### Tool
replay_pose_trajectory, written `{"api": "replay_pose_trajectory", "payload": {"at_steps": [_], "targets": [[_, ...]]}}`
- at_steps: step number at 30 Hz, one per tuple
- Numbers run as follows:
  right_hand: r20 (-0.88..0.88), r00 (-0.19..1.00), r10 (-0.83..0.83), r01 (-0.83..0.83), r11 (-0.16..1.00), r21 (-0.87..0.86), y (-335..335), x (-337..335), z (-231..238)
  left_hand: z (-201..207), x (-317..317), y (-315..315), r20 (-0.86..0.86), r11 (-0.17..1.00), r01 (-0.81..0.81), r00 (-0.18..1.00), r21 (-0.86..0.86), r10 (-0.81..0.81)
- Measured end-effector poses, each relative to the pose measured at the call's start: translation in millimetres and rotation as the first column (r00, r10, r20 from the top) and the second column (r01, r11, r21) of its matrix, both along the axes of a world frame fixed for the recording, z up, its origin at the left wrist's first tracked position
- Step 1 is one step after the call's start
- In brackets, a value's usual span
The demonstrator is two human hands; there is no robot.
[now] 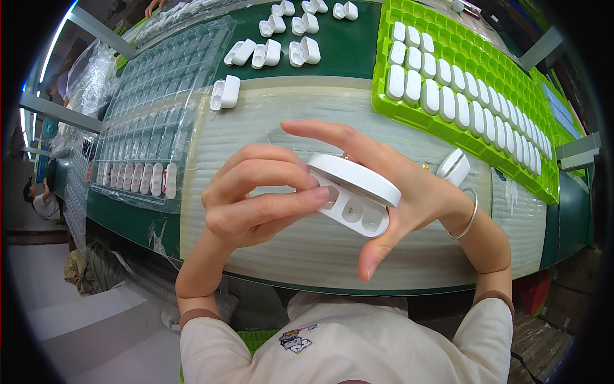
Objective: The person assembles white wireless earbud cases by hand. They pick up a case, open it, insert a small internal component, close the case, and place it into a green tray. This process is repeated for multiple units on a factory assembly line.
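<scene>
A white earbud charging case (358, 182) is held above the mat with its lid raised, and rounded wells show inside. My right hand (412, 182) holds its right side, the thumb low along the edge and the index finger stretched out past the lid. At its other end, my left hand (256, 198) has its fingers closed on the case, one fingertip at a well. Whether a small part sits under that fingertip is hidden. Another open white case (453, 168) lies on the mat behind my right wrist.
Several open white cases (304, 51) stand on the green table at the back. On the right is a lime-green tray (384, 105) with rows of closed white cases. A clear plastic tray (147, 121) at left holds several white-and-red pieces (147, 179). A pale mat (268, 269) lies beneath my hands.
</scene>
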State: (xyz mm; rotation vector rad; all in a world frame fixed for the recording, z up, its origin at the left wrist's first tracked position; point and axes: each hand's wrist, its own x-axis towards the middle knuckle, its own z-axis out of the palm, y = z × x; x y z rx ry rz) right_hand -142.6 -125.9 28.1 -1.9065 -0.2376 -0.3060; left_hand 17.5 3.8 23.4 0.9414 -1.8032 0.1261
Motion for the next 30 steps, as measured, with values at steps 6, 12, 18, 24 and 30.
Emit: {"api": "replay_pose_trajectory", "payload": {"at_steps": [6,12,18,24,30], "targets": [[0.010,1.000,0.003,-0.003,0.999,-0.039,1.3,0.2,3.5,-5.6,-0.9,0.3,-0.102,0.997,0.080,0.992,-0.018,-0.081],[-0.041,0.999,-0.011,0.013,0.999,0.047,3.0,0.1,3.4,-6.5,0.6,-1.6,-0.212,0.988,0.153,0.966,0.013,-0.147],[0.011,1.000,0.007,-0.007,1.000,-0.010,1.4,-0.8,1.4,-3.3,-2.2,-2.0,-0.105,0.996,0.078,0.991,-0.032,-0.081],[0.016,1.000,0.000,0.001,1.000,-0.023,3.6,-0.5,2.6,-4.3,-2.1,1.7,-0.047,0.998,0.000,0.999,-0.069,-0.003],[0.001,1.000,0.001,-0.001,1.000,-0.022,4.3,-1.2,2.8,-2.5,-0.5,1.4,-0.019,0.997,0.033,0.999,-0.071,-0.034]]}}
